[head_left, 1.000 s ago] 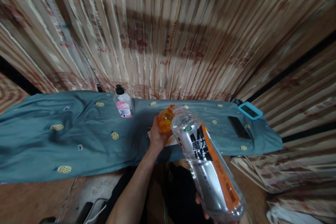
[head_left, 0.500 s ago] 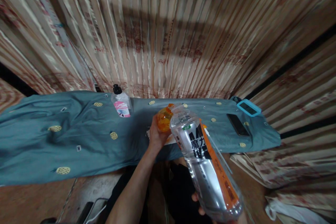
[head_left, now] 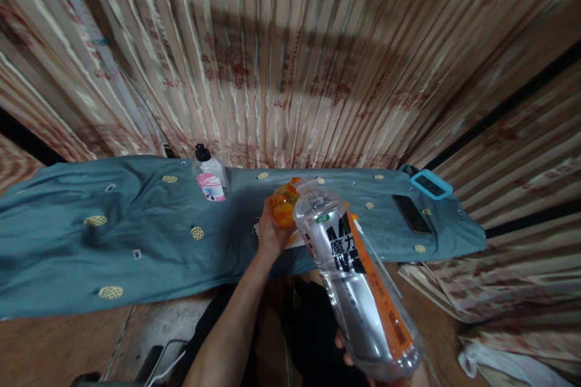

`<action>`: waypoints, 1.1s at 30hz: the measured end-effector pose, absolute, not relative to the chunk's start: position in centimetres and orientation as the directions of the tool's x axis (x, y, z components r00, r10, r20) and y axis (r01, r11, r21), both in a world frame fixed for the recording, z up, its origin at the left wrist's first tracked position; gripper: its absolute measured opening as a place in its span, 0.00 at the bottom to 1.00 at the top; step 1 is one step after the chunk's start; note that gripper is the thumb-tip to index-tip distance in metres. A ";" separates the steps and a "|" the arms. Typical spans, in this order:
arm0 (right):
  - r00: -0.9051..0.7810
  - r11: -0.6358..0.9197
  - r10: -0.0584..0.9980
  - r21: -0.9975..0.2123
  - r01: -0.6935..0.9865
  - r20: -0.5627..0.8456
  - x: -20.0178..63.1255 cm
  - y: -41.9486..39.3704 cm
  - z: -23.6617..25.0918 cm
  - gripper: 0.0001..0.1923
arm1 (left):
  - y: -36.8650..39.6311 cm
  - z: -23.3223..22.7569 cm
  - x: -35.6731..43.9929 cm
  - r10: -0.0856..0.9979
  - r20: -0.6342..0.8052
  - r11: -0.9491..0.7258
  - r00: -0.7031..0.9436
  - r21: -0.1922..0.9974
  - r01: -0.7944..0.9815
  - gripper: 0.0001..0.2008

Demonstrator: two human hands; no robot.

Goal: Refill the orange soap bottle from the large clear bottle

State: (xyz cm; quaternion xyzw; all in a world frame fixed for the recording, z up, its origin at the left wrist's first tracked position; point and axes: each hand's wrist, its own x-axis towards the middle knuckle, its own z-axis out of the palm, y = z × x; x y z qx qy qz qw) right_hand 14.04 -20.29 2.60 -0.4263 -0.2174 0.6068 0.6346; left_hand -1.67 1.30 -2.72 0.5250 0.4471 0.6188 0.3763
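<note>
Head view: left hand [head_left: 269,234] grips orange bottle [head_left: 284,205]; right hand [head_left: 351,361] grips tilted clear bottle [head_left: 354,281].

a wall of pleated curtain [head_left: 281,54] fills the back, cream and tan stripes with faded red printed marks, sheened where light catches the folds. a broad shadow lies across its middle. at the right the same striped cloth runs along a side wall [head_left: 521,133], cut by dark horizontal bands. a long table under a blue-grey cloth [head_left: 113,236] dotted with yellow round patches stretches from left to right against the curtain; the cloth is wrinkled and hangs over the near edge. below it the floor [head_left: 49,344] is reddish brown and dim. the light is warm and low, brightest on the curtain folds.
</note>
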 end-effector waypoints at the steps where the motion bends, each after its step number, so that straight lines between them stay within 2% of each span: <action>1: 0.165 -0.114 0.953 -0.806 -0.581 -0.254 14.1 -20.2 2.6 0.27 | 1.3 -2.7 -1.7 0.939 0.304 -0.312 -0.160 0.950 -0.023 0.30; 4: 0.100 -0.224 0.931 -0.767 -0.601 -0.351 14.3 -20.0 2.6 0.26 | 1.3 -2.7 -1.7 0.953 0.261 -0.277 -0.157 0.956 -0.095 0.30; 6: 0.036 -0.283 0.920 -0.722 -0.631 -0.391 14.5 -19.9 2.3 0.26 | 1.3 -2.6 -1.7 0.953 0.256 -0.271 -0.161 0.960 -0.077 0.30; 8: 0.028 -0.277 0.923 -0.715 -0.642 -0.383 14.7 -20.1 1.9 0.27 | 1.2 -2.4 -1.8 0.950 0.265 -0.273 -0.169 0.962 -0.028 0.30; 10: 0.058 -0.242 0.936 -0.753 -0.612 -0.347 15.0 -20.4 1.4 0.30 | 1.1 -2.2 -1.9 0.945 0.276 -0.276 -0.173 0.961 0.023 0.30; 13: 0.063 -0.189 0.961 -0.807 -0.560 -0.268 15.6 -21.0 0.2 0.41 | 1.0 -2.0 -2.0 0.938 0.299 -0.294 -0.174 0.954 0.054 0.28; 17: -0.034 -0.214 0.970 -0.785 -0.582 -0.240 16.9 -20.9 -1.8 0.34 | 1.0 -2.0 -2.0 0.935 0.312 -0.304 -0.168 0.950 0.072 0.28; 19: -0.120 -0.159 0.987 -0.808 -0.567 -0.111 17.7 -20.6 -2.4 0.39 | 1.0 -2.2 -2.1 0.934 0.316 -0.306 -0.164 0.948 0.085 0.28; 20: -0.106 -0.129 0.991 -0.814 -0.566 -0.083 18.0 -20.4 -2.5 0.40 | 1.0 -2.3 -2.1 0.934 0.319 -0.309 -0.162 0.947 0.085 0.29; 21: -0.081 -0.152 0.988 -0.820 -0.551 -0.129 18.3 -20.4 -2.4 0.41 | 1.1 -2.4 -2.1 0.934 0.320 -0.310 -0.161 0.947 0.082 0.29; 23: -0.146 -0.288 0.957 -0.807 -0.515 -0.249 18.4 -20.4 -1.8 0.35 | 1.1 -2.5 -2.0 0.935 0.316 -0.308 -0.161 0.949 0.072 0.29; 24: -0.166 -0.309 0.951 -0.803 -0.510 -0.261 18.3 -20.5 -1.4 0.37 | 1.1 -2.5 -2.0 0.936 0.314 -0.307 -0.161 0.949 0.064 0.30; 25: -0.132 -0.293 0.956 -0.809 -0.509 -0.262 18.0 -20.6 -1.0 0.37 | 1.1 -2.5 -2.0 0.937 0.311 -0.305 -0.159 0.950 0.061 0.30; 27: 0.034 -0.159 0.979 -0.857 -0.490 -0.202 17.1 -20.9 -0.3 0.40 | 1.1 -2.4 -2.0 0.939 0.307 -0.298 -0.153 0.952 0.074 0.30; 28: 0.048 -0.182 0.971 -0.849 -0.496 -0.236 16.7 -20.9 -0.1 0.32 | 1.1 -2.3 -2.0 0.941 0.304 -0.294 -0.150 0.952 0.085 0.30; 30: 0.089 -0.151 0.969 -0.842 -0.517 -0.229 16.0 -21.0 0.2 0.33 | 1.0 -2.1 -2.1 0.942 0.298 -0.285 -0.151 0.953 0.104 0.30; 33: 0.072 -0.188 0.961 -0.822 -0.537 -0.267 16.0 -20.7 0.1 0.32 | 0.9 -1.8 -2.2 0.944 0.289 -0.276 -0.156 0.956 0.100 0.29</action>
